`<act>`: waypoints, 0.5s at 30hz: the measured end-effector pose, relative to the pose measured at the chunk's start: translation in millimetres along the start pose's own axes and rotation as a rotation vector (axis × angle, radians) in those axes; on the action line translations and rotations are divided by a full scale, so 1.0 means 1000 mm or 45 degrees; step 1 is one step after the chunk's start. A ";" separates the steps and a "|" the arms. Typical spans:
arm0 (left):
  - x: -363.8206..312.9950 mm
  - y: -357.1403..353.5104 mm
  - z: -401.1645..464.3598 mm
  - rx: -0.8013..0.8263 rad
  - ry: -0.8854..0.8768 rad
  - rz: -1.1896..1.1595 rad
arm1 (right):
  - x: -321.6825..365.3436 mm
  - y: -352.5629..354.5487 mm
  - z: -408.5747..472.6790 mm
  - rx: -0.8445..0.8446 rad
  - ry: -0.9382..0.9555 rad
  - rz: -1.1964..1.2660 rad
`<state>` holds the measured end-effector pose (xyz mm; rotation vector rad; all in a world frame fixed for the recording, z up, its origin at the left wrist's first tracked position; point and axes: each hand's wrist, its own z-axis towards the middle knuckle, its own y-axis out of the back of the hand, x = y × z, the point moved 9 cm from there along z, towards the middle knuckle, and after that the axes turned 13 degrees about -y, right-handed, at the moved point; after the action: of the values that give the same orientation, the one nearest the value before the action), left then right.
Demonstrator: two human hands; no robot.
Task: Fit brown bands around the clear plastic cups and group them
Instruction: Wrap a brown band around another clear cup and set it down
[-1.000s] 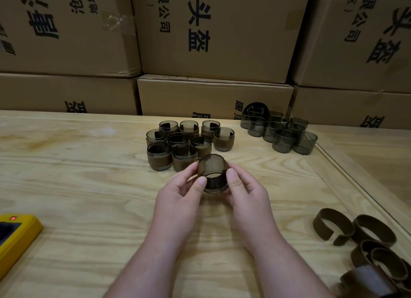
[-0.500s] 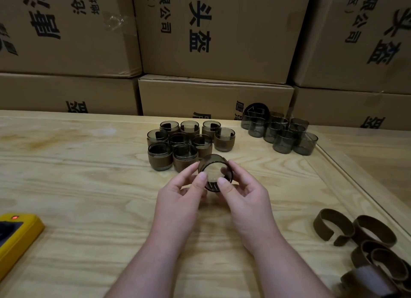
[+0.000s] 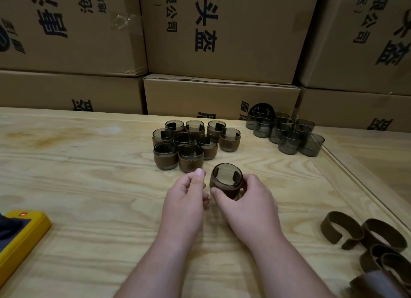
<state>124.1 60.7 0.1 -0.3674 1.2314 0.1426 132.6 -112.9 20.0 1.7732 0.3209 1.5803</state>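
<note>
1. Two bare forearms reach in from the bottom edge over a pale wooden surface (image 3: 89, 175), the hands meeting near its middle.
2. The right hand (image 3: 249, 199) holds a smoky clear cup (image 3: 226, 182) that has a brown band around its lower half. The thumb curls across the near side and the fingers wrap the far side, clamped on the cup. The cup is tilted, its open mouth facing up and toward the camera.
3. The left hand (image 3: 186, 195) sits just beside the cup, on its left, without touching it. Its fingers are loosely curled with the thumb raised, and they hold nothing.
4. Just beyond the hands stands a tight group of banded cups (image 3: 191, 142), upright and touching one another.
5. Farther back on the right is a separate cluster of plain cups (image 3: 287, 133) without bands, close to a wall of stacked cardboard boxes (image 3: 222, 42).
6. Loose brown bands (image 3: 373, 242), curled open like the letter C, lie in a pile near the right edge.
7. A yellow device (image 3: 22, 235) with a small red light lies at the left edge.
</note>
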 end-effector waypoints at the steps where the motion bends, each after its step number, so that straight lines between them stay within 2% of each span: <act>1: 0.001 0.001 0.001 -0.014 0.008 -0.003 | -0.001 0.001 0.001 -0.030 -0.010 -0.075; 4: 0.005 0.004 0.002 -0.036 0.019 0.007 | -0.006 -0.001 0.002 -0.063 -0.081 -0.224; 7: 0.005 0.003 0.002 -0.016 0.025 0.009 | -0.011 0.003 0.004 -0.142 -0.145 -0.190; 10: 0.005 0.002 0.001 0.002 0.019 0.027 | -0.013 0.011 0.006 -0.215 -0.186 -0.077; 15: 0.007 0.002 0.001 0.004 0.019 0.034 | -0.011 0.010 0.006 -0.141 -0.131 0.241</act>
<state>126.5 62.2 -6.5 -0.3500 1.2511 0.1611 133.1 -129.0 18.4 1.8339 0.0161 1.5960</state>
